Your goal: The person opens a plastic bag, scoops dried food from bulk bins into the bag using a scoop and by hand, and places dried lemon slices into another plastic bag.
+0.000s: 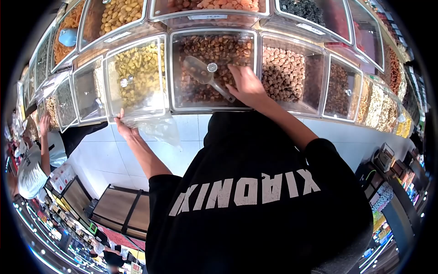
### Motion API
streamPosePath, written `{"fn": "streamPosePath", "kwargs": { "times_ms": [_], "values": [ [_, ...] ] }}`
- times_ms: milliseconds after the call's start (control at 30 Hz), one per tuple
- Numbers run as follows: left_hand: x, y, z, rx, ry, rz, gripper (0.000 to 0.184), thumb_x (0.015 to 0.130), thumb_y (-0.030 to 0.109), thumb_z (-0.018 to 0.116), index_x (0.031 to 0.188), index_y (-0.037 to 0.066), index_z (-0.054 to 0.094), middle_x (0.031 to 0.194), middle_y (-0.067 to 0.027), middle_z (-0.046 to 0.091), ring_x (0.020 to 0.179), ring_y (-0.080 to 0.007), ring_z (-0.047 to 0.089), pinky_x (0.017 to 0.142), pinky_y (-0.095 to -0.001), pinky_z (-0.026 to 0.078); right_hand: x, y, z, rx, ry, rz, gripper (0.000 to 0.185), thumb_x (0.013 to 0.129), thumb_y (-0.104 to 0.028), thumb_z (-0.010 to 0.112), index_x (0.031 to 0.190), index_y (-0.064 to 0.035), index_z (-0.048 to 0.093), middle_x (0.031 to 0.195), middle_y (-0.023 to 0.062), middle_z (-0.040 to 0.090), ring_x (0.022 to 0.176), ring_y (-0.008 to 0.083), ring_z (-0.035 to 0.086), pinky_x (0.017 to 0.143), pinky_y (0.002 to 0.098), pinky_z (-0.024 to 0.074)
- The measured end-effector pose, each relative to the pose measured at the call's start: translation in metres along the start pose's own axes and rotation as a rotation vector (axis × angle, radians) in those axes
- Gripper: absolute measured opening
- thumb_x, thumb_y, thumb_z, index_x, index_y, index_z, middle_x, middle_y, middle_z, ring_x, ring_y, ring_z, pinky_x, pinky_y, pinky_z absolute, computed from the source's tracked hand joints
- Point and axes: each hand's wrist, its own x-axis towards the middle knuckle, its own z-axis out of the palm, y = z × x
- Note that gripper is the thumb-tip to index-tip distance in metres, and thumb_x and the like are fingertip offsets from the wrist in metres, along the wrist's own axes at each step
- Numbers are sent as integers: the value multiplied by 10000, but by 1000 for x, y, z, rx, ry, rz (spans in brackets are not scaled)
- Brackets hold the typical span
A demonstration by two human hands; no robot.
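Observation:
My right hand (pixel 249 86) reaches over the middle bin, its fingers apart at the right side of the clear lid (pixel 194 41); whether they press on it I cannot tell. Under that lid, brown dried fruit or nuts (pixel 196 93) fill the bin, and a clear scoop (pixel 197 69) lies slantwise with its handle toward my hand. A round knob (pixel 212 67) sits at the lid's centre. Low on the left, my left hand (pixel 127 129) is closed on a thin clear plastic bag (pixel 159 130), which hangs in front of the bin of yellow-green pieces (pixel 139 68).
Lidded bins run both ways, including one of light-brown pieces (pixel 280 73) and a darker one (pixel 337 89). A higher row holds yellow nuts (pixel 121 16) and black dried fruit (pixel 301 11). Another person (pixel 34 164) stands at the far left. Brown boxes (pixel 114 208) are behind me.

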Motion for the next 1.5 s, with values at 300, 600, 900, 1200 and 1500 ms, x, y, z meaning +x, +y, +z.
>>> {"fn": "streamPosePath", "kwargs": {
  "times_ms": [300, 600, 900, 1200, 1500],
  "values": [
    [15, 23, 3, 135, -24, -13, 382, 1114, 378, 275, 1083, 108, 543, 1353, -109, 634, 1157, -293, 580, 1002, -478, 497, 67, -25, 32, -226, -24, -90, 347, 911, -274, 684, 1014, 12, 517, 769, 149, 640, 609, 294, 691, 488, 345, 560],
    [28, 6, -4, 264, 108, 58, 372, 1063, 357, 458, 1119, 4, 562, 1075, -165, 688, 875, -294, 651, 746, -431, 573, 71, -30, 24, -228, -92, -141, 210, 889, -163, 591, 971, 13, 511, 773, 168, 665, 696, 338, 707, 585, 411, 576],
    [24, 12, 3, 286, 218, 7, 646, 975, 445, 520, 1386, -54, 488, 1296, -152, 604, 1057, -307, 642, 862, -446, 556, 73, -37, 2, -139, -115, -127, 313, 851, -211, 716, 981, -1, 523, 740, 166, 683, 716, 346, 711, 613, 437, 576],
    [-41, -4, 27, 740, 359, 207, 642, 954, 440, 608, 1114, -180, 631, 1064, -195, 689, 885, -269, 640, 816, -394, 516, 47, -81, -170, -309, -166, -291, 197, 945, -175, 614, 994, 0, 538, 693, 110, 632, 580, 200, 630, 457, 311, 490],
    [-179, -63, 72, 673, 226, 259, 506, 1014, 393, 517, 847, -52, 691, 670, -22, 534, 625, -124, 447, 572, -305, 363, 47, 138, -381, -443, -78, 51, 386, 947, -411, 618, 1055, -42, 576, 805, 150, 675, 699, 283, 682, 704, 451, 541]
  ]
}}
